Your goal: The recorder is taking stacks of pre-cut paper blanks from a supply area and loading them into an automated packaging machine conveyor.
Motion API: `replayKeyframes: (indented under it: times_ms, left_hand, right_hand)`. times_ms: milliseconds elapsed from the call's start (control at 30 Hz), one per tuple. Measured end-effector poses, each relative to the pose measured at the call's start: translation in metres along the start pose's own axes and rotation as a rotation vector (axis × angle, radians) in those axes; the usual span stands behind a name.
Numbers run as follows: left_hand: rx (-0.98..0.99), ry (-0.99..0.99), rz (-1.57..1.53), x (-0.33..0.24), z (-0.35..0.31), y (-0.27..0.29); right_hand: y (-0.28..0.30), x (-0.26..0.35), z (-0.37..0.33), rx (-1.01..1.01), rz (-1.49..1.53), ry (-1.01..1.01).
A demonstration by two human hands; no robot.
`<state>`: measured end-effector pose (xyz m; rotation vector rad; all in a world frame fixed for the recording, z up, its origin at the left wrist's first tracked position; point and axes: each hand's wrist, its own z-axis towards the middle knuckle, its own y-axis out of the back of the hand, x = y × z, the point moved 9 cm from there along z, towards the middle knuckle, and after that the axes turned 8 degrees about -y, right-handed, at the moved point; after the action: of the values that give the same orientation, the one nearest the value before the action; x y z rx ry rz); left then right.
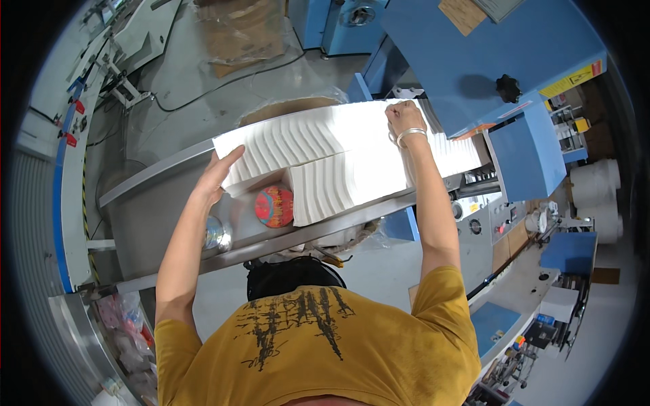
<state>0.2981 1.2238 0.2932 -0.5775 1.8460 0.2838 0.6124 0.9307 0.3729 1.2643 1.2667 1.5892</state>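
A long white stack of folded tissue paper (318, 135) lies in a slanted metal trough (156, 169). My left hand (218, 174) presses flat against the stack's left end. My right hand (404, 118), with a bracelet at the wrist, curls its fingers over the top of the stack near the blue machine (487, 61). The length of stack between them is held by both hands. A shorter white stack (328, 189) lies in front of it in the trough.
A red and orange round object (274, 206) and a shiny metal can (218, 234) sit in the trough beside the short stack. A control panel (491, 223) and white paper rolls (596, 196) stand at right. Cardboard (240, 30) and a cable lie on the floor.
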Motion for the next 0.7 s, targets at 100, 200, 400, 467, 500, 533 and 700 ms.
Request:
replayKeyframes:
  times_ms: [100, 200, 400, 467, 500, 533, 700]
  left_hand:
    - [-0.014, 0.002, 0.045, -0.011, -0.006, -0.005]
    - [-0.049, 0.072, 0.096, -0.009, -0.004, -0.002]
    - [-0.069, 0.013, -0.119, -0.005, 0.001, -0.006]
    - [-0.080, -0.012, -0.148, 0.013, 0.020, 0.003]
    - [-0.093, -0.037, -0.175, 0.010, 0.022, 0.003]
    - [-0.081, -0.039, -0.179, 0.009, 0.022, 0.005]
    - [-0.118, -0.027, -0.203, 0.019, 0.021, 0.050]
  right_hand:
    - [-0.013, 0.008, 0.005, 0.028, -0.133, 0.169]
    - [-0.015, 0.010, 0.000, 0.125, -0.184, 0.154]
    - [-0.019, 0.033, -0.017, 0.123, -0.368, 0.205]
    - [-0.023, 0.043, -0.023, 0.101, -0.393, 0.212]
    - [-0.023, 0.046, -0.024, 0.075, -0.369, 0.199]
    - [-0.022, 0.049, -0.026, 0.049, -0.346, 0.185]
    - [-0.031, 0.091, -0.050, 0.009, -0.368, 0.168]
